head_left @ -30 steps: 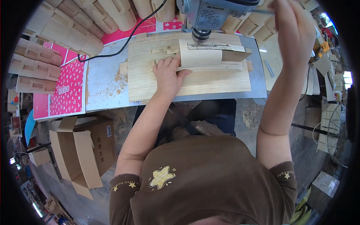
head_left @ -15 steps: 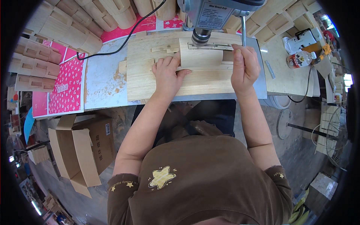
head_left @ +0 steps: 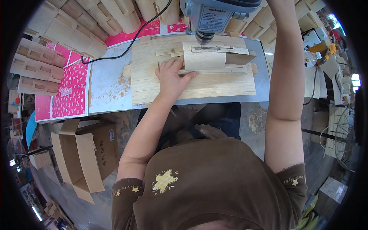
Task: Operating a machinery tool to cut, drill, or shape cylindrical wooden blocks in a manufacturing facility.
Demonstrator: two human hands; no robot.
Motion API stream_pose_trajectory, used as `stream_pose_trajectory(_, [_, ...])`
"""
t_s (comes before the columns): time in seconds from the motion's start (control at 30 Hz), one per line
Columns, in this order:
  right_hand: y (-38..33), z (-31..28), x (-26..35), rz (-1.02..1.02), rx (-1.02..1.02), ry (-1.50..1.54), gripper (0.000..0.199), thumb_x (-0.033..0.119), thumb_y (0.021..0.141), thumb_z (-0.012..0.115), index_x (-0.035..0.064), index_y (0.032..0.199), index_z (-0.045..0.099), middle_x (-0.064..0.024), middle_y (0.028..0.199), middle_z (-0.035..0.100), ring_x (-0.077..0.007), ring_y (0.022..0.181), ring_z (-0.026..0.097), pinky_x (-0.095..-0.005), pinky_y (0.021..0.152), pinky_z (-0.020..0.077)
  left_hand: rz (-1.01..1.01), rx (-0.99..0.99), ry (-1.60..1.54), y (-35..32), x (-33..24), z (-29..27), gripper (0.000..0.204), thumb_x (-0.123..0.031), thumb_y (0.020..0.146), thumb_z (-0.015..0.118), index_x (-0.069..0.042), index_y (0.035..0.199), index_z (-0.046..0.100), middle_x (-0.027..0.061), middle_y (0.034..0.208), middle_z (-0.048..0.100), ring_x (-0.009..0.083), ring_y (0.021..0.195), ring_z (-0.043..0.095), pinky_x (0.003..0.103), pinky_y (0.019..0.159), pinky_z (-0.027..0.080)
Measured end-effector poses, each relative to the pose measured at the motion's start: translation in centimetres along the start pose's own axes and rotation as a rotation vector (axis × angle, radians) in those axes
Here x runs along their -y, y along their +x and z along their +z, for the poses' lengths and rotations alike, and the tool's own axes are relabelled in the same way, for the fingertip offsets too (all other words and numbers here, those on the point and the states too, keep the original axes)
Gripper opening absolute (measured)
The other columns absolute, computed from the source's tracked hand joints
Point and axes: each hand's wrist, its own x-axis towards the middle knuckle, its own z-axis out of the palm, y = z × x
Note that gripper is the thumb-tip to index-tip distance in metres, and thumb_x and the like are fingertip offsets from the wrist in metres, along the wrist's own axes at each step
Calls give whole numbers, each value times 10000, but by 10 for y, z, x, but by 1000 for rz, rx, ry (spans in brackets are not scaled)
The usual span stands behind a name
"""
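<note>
A pale, curved wooden piece (head_left: 203, 60) with a long slot along its top lies on a wooden board (head_left: 161, 90) beneath a grey-blue bench drill (head_left: 212, 19). My left hand (head_left: 173, 76) grips the piece's left end, its fingers at the far side and the thumb along the near edge. The drill's chuck (head_left: 204, 37) sits just above the far side of the slot. My right hand (head_left: 279, 3) is raised at the top edge, right of the drill head; its fingers are cut off from sight.
Rows of slotted wooden cylinders (head_left: 40, 67) line the left and back of the bench. A black cable (head_left: 126, 48) crosses its left part. An opened cardboard box (head_left: 86, 153) stands below at left. A clear plastic bottle (head_left: 311, 58) is on the right.
My right hand has left the piece's right end and the drill lever's lower position, rising to the top edge. The silver lever no longer shows. My left hand stays on the piece.
</note>
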Motion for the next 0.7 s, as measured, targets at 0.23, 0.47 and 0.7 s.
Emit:
stream_pose_trajectory(0.23, [-122,-13,-45,88,391,2,240,178,833,658,13,1000,613,-91,928,620,-229,864,563,-329,742,439,-29,-20,-218,3,10,-4,465,-297,563,818,-100,963,687,13,849,586,200,931,523,396,879,268])
stream_pose_trajectory(0.47, [-170,-31,-46,285,716,-85,255,71,799,641,-5,1034,580,-81,932,598,-187,884,555,-281,809,421,-9,112,-378,0,16,-63,385,-143,548,823,-56,891,671,19,850,591,179,834,562,337,798,415])
stream_pose_trajectory(0.7, [-192,-46,-46,309,674,-38,253,39,753,678,-14,993,618,-106,875,604,-225,800,569,-292,744,441,-245,-42,-756,-14,74,-169,275,-86,632,811,-13,855,669,10,1004,557,138,938,544,280,836,437])
